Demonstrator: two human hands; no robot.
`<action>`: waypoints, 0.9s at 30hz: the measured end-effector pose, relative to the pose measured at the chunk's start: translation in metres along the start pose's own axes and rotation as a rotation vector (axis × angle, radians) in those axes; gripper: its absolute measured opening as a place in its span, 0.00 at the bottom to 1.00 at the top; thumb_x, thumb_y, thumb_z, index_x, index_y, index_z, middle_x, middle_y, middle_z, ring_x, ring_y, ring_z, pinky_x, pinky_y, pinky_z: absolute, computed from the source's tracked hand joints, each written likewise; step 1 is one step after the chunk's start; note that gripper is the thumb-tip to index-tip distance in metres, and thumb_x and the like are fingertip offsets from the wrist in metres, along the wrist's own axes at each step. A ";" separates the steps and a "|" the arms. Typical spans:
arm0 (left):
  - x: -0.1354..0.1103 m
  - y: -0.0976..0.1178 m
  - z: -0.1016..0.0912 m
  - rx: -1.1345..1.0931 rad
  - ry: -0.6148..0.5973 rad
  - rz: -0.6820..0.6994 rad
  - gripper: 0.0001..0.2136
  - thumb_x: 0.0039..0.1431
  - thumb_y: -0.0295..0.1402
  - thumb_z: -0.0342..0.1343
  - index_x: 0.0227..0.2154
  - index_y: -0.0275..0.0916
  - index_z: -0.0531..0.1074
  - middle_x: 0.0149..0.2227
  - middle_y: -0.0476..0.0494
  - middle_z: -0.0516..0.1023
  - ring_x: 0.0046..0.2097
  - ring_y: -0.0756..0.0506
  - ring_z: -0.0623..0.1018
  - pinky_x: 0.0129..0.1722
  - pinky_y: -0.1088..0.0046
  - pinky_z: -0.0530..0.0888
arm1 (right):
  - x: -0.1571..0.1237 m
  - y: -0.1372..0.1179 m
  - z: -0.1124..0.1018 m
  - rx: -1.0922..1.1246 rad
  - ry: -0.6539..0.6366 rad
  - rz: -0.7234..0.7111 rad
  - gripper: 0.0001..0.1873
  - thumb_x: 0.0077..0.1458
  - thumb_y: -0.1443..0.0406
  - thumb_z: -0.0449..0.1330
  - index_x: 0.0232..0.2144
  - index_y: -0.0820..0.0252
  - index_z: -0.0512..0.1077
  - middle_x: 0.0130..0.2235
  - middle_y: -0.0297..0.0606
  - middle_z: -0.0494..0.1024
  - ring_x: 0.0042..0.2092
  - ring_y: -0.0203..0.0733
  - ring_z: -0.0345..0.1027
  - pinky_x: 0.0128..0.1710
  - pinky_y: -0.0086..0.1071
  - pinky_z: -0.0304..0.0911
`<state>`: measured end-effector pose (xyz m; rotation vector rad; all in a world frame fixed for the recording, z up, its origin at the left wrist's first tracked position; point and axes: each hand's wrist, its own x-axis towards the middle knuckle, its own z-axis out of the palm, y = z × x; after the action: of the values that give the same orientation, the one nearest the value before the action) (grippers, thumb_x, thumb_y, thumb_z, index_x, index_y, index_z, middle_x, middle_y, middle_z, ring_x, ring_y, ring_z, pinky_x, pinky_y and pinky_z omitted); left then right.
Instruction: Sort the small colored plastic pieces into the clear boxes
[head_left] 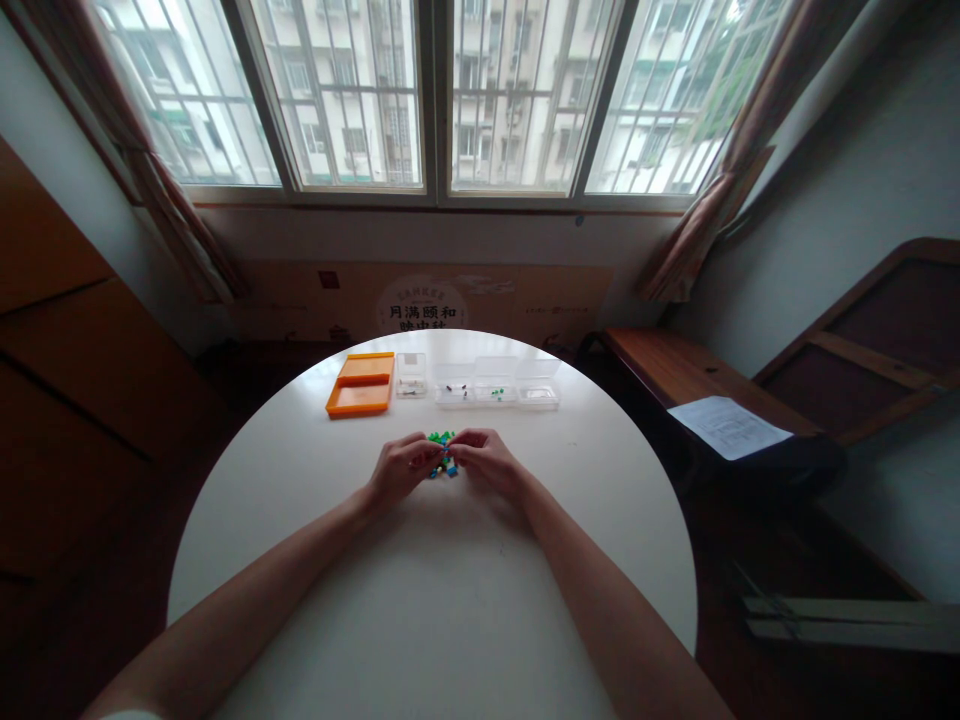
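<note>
Both my hands meet over the middle of a round white table point(420, 600). My left hand point(401, 467) and my right hand point(487, 462) pinch a small cluster of green and blue building pieces point(442, 452) between their fingertips, just above the tabletop. The fingers of both hands are curled around the cluster, hiding most of it.
At the table's far side lie an orange tray point(361, 385) with its lid, a small clear box point(411, 375) and a row of clear plastic boxes point(496, 384) holding tiny parts. A wooden bench with a sheet of paper point(727, 426) stands right. Barred windows are behind.
</note>
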<state>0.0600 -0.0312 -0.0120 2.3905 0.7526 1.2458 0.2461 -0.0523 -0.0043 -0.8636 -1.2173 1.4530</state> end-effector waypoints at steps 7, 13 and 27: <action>0.001 0.001 0.000 0.034 0.004 0.006 0.08 0.56 0.35 0.54 0.31 0.36 0.75 0.24 0.48 0.69 0.24 0.54 0.68 0.25 0.80 0.66 | 0.000 0.002 -0.001 -0.019 -0.010 -0.007 0.13 0.38 0.61 0.67 0.26 0.65 0.76 0.22 0.34 0.74 0.24 0.31 0.61 0.25 0.28 0.54; 0.001 0.002 -0.001 0.062 0.001 0.018 0.07 0.56 0.34 0.55 0.31 0.37 0.75 0.24 0.49 0.69 0.24 0.54 0.68 0.25 0.81 0.66 | -0.001 -0.001 0.001 -0.021 -0.001 0.008 0.14 0.37 0.60 0.68 0.27 0.65 0.76 0.23 0.34 0.74 0.24 0.31 0.61 0.26 0.28 0.54; 0.002 0.004 -0.002 0.113 0.009 0.046 0.07 0.56 0.34 0.54 0.32 0.37 0.75 0.24 0.49 0.70 0.23 0.55 0.69 0.25 0.81 0.66 | 0.000 0.001 -0.002 -0.070 -0.022 0.000 0.16 0.37 0.59 0.68 0.29 0.64 0.76 0.25 0.35 0.74 0.25 0.31 0.62 0.26 0.28 0.55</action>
<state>0.0604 -0.0328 -0.0078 2.5071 0.7949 1.2646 0.2475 -0.0517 -0.0059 -0.8970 -1.2909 1.4308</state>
